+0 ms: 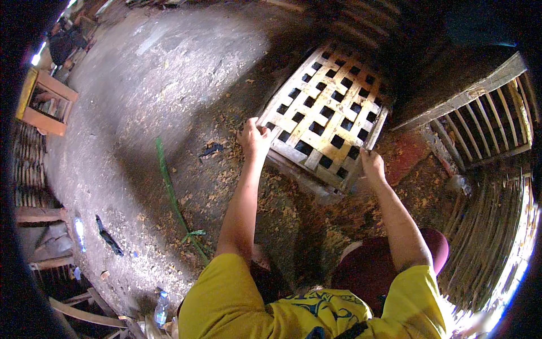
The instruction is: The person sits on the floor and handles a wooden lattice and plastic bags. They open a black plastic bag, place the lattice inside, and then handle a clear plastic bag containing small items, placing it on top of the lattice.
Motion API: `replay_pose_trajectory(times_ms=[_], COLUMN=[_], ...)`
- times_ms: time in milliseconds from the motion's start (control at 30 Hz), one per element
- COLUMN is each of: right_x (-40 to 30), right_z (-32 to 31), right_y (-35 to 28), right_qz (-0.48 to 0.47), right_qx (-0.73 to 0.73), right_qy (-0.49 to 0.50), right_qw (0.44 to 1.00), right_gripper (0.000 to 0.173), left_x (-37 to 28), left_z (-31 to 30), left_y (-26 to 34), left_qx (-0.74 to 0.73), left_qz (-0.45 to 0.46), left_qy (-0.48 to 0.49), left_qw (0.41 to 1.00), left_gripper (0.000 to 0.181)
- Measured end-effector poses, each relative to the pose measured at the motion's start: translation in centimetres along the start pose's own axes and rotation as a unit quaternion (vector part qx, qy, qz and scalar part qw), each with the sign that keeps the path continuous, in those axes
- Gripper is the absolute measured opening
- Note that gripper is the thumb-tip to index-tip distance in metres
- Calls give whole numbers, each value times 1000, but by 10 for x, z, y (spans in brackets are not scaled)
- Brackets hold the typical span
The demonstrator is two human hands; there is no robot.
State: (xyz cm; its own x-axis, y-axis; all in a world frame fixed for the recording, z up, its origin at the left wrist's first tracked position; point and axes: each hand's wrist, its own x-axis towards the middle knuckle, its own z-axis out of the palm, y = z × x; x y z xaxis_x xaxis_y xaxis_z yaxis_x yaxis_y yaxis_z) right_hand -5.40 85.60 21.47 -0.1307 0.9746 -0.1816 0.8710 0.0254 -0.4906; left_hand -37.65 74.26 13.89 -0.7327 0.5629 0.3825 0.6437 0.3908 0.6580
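Note:
A panel of woven bamboo or wooden strips (324,112) with square holes and a flat frame lies before me, tilted across the view. At its near left corner, my left hand (255,137) grips the frame edge, thumb on top. My right hand (372,164) holds the frame at the near right side, its fingers partly hidden by the rim. Beneath the panel's near edge runs another wooden edge (296,171), mostly covered. Whether the panel rests on it or is raised cannot be told.
Dry flakes litter the earthen floor (203,101). A green strip (169,186) lies left of me, a plastic bottle (161,309) at lower left. A slatted wooden frame (487,123) stands right, above a stick wall (487,229). An orange wooden frame (46,103) is far left.

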Motion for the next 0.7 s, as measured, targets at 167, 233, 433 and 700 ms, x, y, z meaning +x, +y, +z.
replay_pose_trajectory(times_ms=[167,233,433,700], right_x=[-18,-10,-2,57], right_z=[-37,-36,-62,-47], right_y=[-55,-31,10,49], right_qz=[76,8,-193,-276], right_qx=[-127,-277,-165,-148], right_qy=[-138,-68,90,41], right_qw=[979,958,963,949], right_gripper=[49,49,34,49], left_x=[-2,-5,35,27], left_z=[9,23,-41,-186], left_y=[-20,-13,50,27], left_qx=[-164,-228,-120,97], left_qz=[-56,-57,6,408], left_qy=[3,49,-81,-340], left_qw=[985,971,989,842], left_gripper=[35,41,20,20])
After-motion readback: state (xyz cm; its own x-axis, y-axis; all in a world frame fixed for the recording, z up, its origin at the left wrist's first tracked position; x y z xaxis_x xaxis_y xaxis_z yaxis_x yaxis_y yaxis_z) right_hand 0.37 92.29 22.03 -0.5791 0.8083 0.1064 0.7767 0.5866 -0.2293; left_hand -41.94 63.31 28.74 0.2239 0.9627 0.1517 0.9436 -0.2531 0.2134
